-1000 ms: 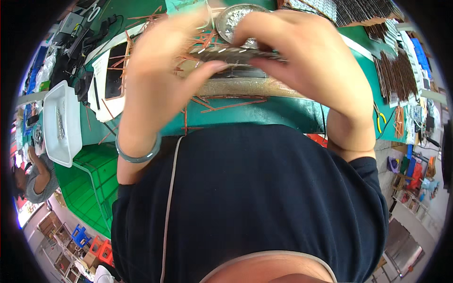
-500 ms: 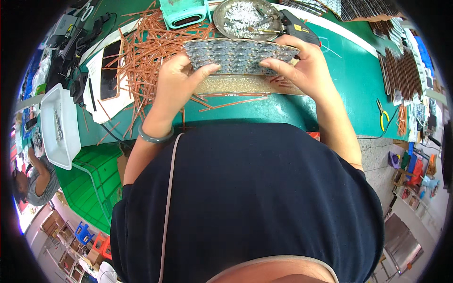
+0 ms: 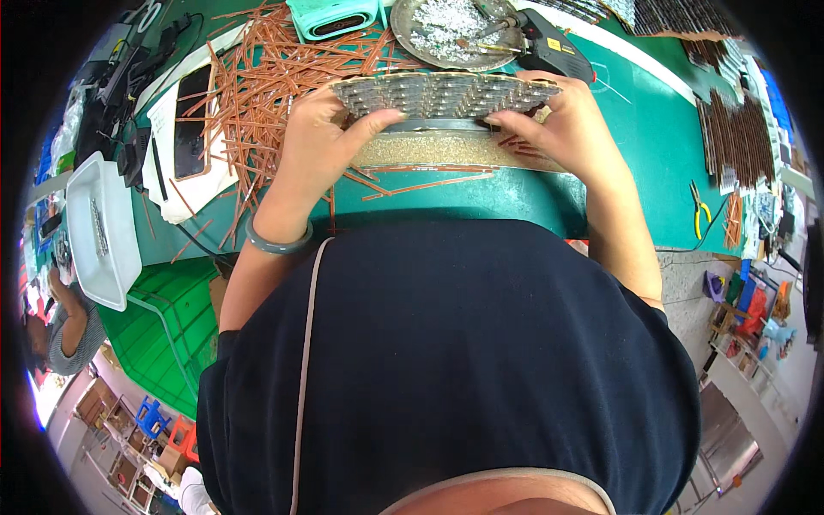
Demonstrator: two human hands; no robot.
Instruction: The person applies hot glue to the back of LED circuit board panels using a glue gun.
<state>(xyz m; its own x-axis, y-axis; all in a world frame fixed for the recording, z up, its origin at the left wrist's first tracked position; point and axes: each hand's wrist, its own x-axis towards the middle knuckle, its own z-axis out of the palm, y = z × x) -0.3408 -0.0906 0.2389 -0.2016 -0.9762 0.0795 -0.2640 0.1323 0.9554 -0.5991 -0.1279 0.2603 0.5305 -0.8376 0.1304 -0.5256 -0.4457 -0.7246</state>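
Note:
Both my hands grip a wide grey panel (image 3: 442, 99) with rows of small shiny parts, held tilted above the table. My left hand (image 3: 324, 142) has its thumb on the near face at the left end, with the fingers behind. At the other end my right hand (image 3: 571, 129) grips in the same way, its fingertips mostly hidden. Just below the panel lies a beige speckled board (image 3: 429, 150), a few reddish-brown strips (image 3: 524, 148) at its right end. More thin brown strips (image 3: 421, 184) lie along its near edge.
A heap of brown strips (image 3: 270, 94) covers the left of the green table. Beyond are a teal holder (image 3: 330, 30), a metal dish (image 3: 412, 51) of white bits and a black gun-shaped tool (image 3: 554, 51). Yellow-handled pliers (image 3: 702, 215) lie right; a white tray (image 3: 81, 249) stands left.
The panel has tipped in my hands, so its face looks narrower and a smooth grey lower edge shows. Both thumbs still press on it. The whole view has shifted slightly.

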